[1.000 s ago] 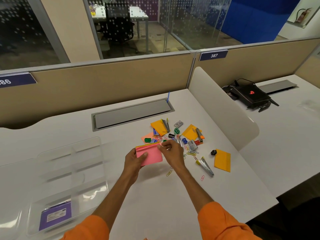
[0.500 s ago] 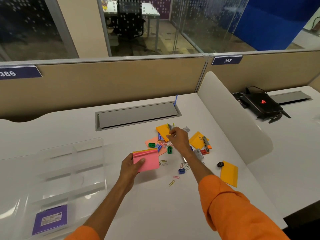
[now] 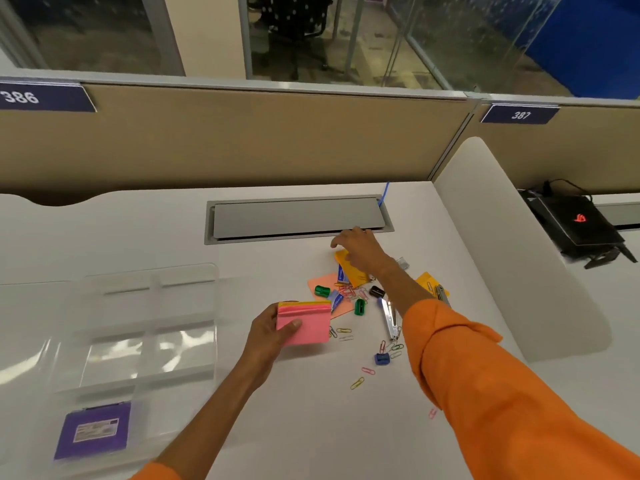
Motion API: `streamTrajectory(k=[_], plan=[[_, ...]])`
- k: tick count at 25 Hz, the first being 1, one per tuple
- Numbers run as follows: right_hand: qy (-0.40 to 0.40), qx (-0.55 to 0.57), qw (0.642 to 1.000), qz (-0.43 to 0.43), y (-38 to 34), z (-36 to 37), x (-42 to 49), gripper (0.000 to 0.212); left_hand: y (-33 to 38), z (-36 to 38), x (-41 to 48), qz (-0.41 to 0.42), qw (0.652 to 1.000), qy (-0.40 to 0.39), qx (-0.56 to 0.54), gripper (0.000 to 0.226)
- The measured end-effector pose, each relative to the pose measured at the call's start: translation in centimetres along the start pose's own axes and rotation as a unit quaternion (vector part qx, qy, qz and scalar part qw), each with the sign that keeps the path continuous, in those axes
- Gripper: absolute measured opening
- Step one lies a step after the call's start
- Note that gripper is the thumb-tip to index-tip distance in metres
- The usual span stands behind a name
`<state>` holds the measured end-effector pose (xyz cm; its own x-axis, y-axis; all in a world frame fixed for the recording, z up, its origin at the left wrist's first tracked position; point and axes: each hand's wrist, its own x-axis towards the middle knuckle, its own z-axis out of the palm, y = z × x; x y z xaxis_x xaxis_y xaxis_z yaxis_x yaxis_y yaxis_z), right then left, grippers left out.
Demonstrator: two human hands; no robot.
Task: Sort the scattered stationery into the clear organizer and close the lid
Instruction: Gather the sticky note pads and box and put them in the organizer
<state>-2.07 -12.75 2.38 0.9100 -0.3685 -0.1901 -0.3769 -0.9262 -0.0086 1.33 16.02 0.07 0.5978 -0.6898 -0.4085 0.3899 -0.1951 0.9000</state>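
My left hand [image 3: 268,332] holds a pink sticky-note pad [image 3: 304,323] with yellow and orange sheets on top, just above the desk. My right hand [image 3: 360,249] reaches over the far orange sticky pad [image 3: 346,263], fingers loosely curved; whether it grips the pad is hidden. The scattered pile holds a salmon note [image 3: 320,282], green sharpeners [image 3: 322,291], a black sharpener [image 3: 376,291], staple boxes [image 3: 342,275], a silver stapler remover [image 3: 388,318], a blue sharpener [image 3: 381,358] and several coloured paper clips [image 3: 356,382]. The clear organizer [image 3: 138,341] lies open at the left with a purple box [image 3: 93,429] inside.
A grey cable hatch [image 3: 298,218] is set into the desk behind the pile. A white divider [image 3: 512,244] stands on the right, with a black device [image 3: 578,220] on the neighbouring desk. A beige partition [image 3: 242,140] closes off the back.
My right hand left the pink pad and reached away to the far orange pad. My left hand kept the pink pad and shifted slightly left. The camera tilted down and closer.
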Motion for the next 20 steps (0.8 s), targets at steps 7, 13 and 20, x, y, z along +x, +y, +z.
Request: streamTrajectory(k=[7, 13, 20], plan=[[-0.091, -0.100, 0.987, -0.083, 1.1, -0.3, 3.1, 0.028, -0.6, -0.3, 0.6, -0.011, 0.999, -0.031, -0.005, 0.032], [-0.144, -0.086, 0.981, -0.093, 1.2, -0.6, 4.0, 0.017, -1.2, -0.4, 0.9, -0.023, 0.999, -0.027, 0.006, 0.032], [-0.123, 0.009, 0.990, -0.068, 2.3, -3.0, 2.2, 0.014, -0.7, 0.1, 0.7, -0.021, 1.000, -0.016, -0.005, 0.031]])
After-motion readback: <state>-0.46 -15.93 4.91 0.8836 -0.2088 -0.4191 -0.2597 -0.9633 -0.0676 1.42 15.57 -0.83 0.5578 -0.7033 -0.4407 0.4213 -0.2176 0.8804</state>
